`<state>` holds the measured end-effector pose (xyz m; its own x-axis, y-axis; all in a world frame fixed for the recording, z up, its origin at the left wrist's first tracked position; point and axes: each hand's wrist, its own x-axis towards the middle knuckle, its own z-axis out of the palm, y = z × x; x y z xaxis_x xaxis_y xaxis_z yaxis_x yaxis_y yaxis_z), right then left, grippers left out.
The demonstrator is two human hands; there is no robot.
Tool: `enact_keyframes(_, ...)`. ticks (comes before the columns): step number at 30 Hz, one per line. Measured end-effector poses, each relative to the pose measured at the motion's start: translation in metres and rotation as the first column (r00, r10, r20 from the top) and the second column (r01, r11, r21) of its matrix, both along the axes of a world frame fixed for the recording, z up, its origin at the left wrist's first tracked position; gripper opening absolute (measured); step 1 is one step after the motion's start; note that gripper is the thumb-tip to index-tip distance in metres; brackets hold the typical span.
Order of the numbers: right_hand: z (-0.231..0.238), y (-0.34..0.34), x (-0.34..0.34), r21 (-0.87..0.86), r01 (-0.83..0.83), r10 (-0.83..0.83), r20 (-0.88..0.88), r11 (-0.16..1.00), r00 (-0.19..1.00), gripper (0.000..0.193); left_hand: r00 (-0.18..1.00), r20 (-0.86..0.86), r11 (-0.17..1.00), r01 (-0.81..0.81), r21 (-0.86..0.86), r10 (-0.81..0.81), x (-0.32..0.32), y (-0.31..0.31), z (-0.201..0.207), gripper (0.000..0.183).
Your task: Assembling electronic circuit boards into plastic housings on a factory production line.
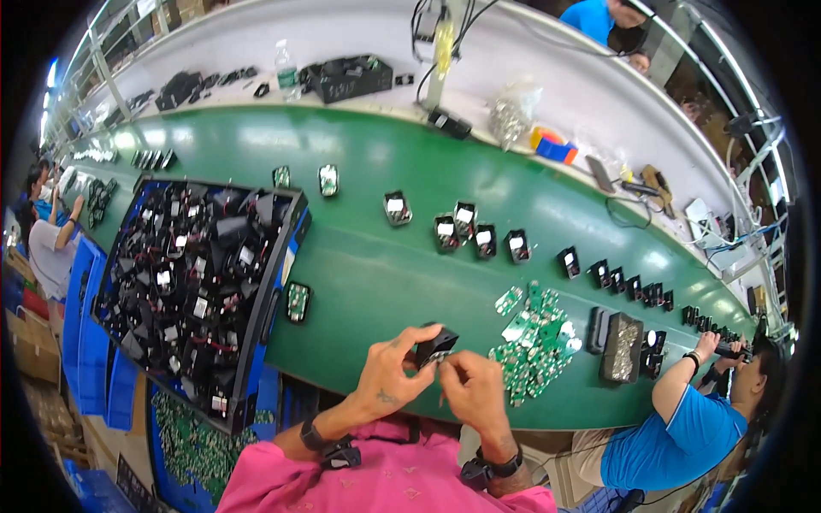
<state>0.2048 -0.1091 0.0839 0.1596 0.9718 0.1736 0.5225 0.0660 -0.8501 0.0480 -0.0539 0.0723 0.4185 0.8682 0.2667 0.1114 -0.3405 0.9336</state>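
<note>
Near the front edge of the green bench, my left hand point(395, 373) is closed round a small black plastic housing point(438, 342), gripping it between thumb and fingers and holding it tilted above the surface. Against the housing's lower right side, my right hand point(473, 390) has thumb and forefinger pinched together. Whatever is between those fingertips is too small and hidden to make out. A pile of green circuit boards point(537, 346) lies just right of my right hand. To the left of my hands rests a black housing with a green board in it point(298, 303).
A large tray point(291, 231) heaped with black housings stands at left. Filled housings point(486, 241) line the bench's middle and run right. Beyond the board pile sits a box of small metal parts point(623, 350). A co-worker in blue point(684, 436) works at right. Green boards point(192, 445) fill a lower bin.
</note>
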Motion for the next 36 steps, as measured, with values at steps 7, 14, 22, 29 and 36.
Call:
enact_keyframes(7, -0.020, 0.007, -0.001, 0.119, 0.221, -0.219, -0.033, 0.968, 0.975, 0.019, 0.926, 0.366, 0.872, 0.100, -0.480, 0.095, -0.002, 0.006, -0.006, 0.058)
enact_keyframes(14, -0.034, 0.014, 0.006, -0.186, 0.054, -0.140, -0.487, 0.981, 0.862, 0.017, 0.920, 0.368, 0.850, 0.296, -0.436, -0.131, -0.016, 0.014, -0.024, 0.064)
enact_keyframes(22, -0.026, 0.015, 0.000, -0.070, 0.007, -0.048, -0.613, 0.998, 0.788, 0.010, 0.919, 0.365, 0.895, 0.281, -0.345, -0.148, -0.007, 0.019, -0.030, 0.057)
enact_keyframes(29, -0.014, 0.018, 0.004, -0.153, -0.140, 0.026, -0.579, 0.978, 0.815, 0.029, 0.969, 0.200, 0.913, 0.207, -0.352, -0.143, -0.014, 0.023, -0.021, 0.055)
enact_keyframes(36, 0.011, 0.022, 0.004, -0.180, -0.246, 0.246, -0.023, 0.952, 0.969, 0.019, 0.983, 0.183, 1.000, 0.007, -0.010, -0.005, -0.008, 0.021, -0.041, 0.055)
